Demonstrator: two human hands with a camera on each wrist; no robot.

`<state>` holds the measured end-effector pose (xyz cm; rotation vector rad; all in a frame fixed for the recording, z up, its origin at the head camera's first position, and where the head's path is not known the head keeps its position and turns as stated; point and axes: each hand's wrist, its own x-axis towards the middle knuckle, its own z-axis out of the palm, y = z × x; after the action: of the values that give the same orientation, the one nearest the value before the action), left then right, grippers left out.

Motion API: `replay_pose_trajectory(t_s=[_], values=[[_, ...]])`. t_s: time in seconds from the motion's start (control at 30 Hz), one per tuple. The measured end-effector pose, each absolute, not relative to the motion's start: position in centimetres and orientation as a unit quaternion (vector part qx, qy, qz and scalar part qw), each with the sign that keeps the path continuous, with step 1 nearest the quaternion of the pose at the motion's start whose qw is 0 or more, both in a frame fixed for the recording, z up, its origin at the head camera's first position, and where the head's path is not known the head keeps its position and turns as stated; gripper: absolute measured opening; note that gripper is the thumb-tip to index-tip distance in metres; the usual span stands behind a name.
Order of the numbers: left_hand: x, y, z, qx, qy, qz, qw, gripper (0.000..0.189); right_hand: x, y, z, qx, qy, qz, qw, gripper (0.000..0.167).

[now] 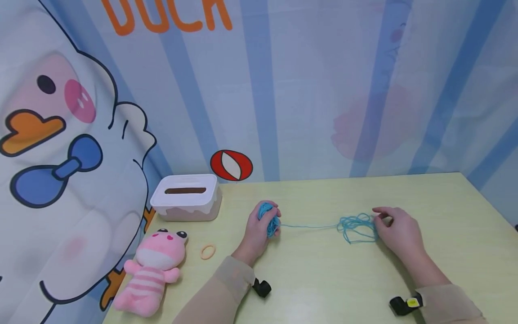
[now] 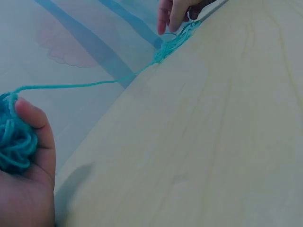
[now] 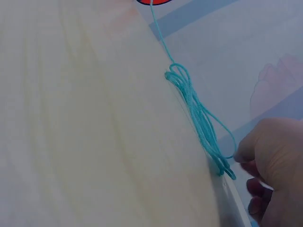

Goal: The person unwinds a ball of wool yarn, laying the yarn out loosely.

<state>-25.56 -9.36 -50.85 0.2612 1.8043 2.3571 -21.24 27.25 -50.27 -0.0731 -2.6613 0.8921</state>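
Note:
A wound bundle of teal-blue yarn (image 1: 265,216) sits in my left hand (image 1: 259,229), whose fingers and thumb curl round it. The left wrist view shows the same yarn bundle (image 2: 14,137) against the palm. A single strand runs from it rightward to a loose heap of loops (image 1: 356,227) on the table. At the heap's right end my right hand (image 1: 398,229) pinches a loop between thumb and forefinger. In the right wrist view the loops (image 3: 196,111) stretch away from the fingertips of that hand (image 3: 274,165); its other fingers are partly hidden.
A pink plush frog (image 1: 151,270) lies at the table's left edge, near a pale orange ring (image 1: 208,252). Behind them stands a white-lidded tissue box (image 1: 186,198). The pale wooden table (image 1: 315,279) meets a printed blue-striped cloth (image 1: 303,112) at the back.

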Motion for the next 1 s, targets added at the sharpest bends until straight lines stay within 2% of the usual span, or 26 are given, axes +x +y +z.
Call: replay_pose_trajectory(t_s=[0.17, 0.27, 0.43, 0.67, 0.77, 1.0], values=[[-25.7, -9.2, -50.9, 0.088, 0.619, 0.776, 0.08, 0.04, -21.0, 24.5, -50.0, 0.031, -0.886, 0.373, 0.272, 0.03], [-25.7, -9.2, -51.0, 0.092, 0.626, 0.77, 0.078, 0.043, -21.1, 22.0, -50.2, 0.097, -0.867, 0.386, 0.299, 0.025], [-25.7, -9.2, -51.1, 0.093, 0.631, 0.766, 0.077, 0.045, -21.4, 17.5, -50.5, 0.186, -0.871, 0.382, 0.245, 0.024], [-25.5, -9.3, -51.0, 0.102, 0.647, 0.752, 0.08, 0.047, -21.3, 12.6, -50.2, 0.213, -0.877, 0.401, 0.156, 0.037], [-25.4, -9.3, -50.9, 0.113, 0.65, 0.748, 0.076, 0.048, -21.3, 11.2, -50.4, 0.22, -0.876, 0.403, 0.144, 0.035], [-25.6, -9.2, -51.2, 0.134, 0.598, 0.786, 0.083, 0.042, -21.3, 10.5, -50.4, 0.219, -0.878, 0.393, 0.163, 0.011]])
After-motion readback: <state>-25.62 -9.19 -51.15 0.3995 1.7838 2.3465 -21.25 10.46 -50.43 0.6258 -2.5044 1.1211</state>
